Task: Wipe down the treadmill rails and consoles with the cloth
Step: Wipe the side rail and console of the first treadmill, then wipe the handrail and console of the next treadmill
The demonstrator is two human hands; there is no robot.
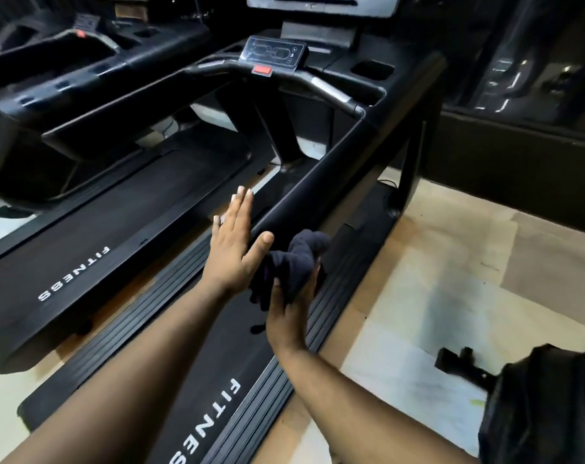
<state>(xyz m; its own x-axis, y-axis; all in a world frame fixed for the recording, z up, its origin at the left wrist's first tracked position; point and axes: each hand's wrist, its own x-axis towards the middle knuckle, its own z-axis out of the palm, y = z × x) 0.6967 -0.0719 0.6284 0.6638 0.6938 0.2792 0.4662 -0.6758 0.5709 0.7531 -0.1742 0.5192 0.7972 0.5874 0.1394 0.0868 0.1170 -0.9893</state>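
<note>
A dark bunched cloth [296, 259] sits between my two hands, just below the near end of the treadmill's right rail [321, 169]. My right hand [289, 313] holds the cloth from underneath, thumb pressed on it. Fingers straight, my left hand [232, 242] lies flat against the cloth's left side, with its thumb over the top. The rail runs up and away to the console [272, 55] with its small screen and red stop button [261, 70].
A second treadmill [83, 202] stands close on the left, its belt marked FITNESS. The near treadmill's belt [197, 380] lies below my arms. Pale floor [435, 296] spreads to the right, with a black bag [545, 406] at bottom right.
</note>
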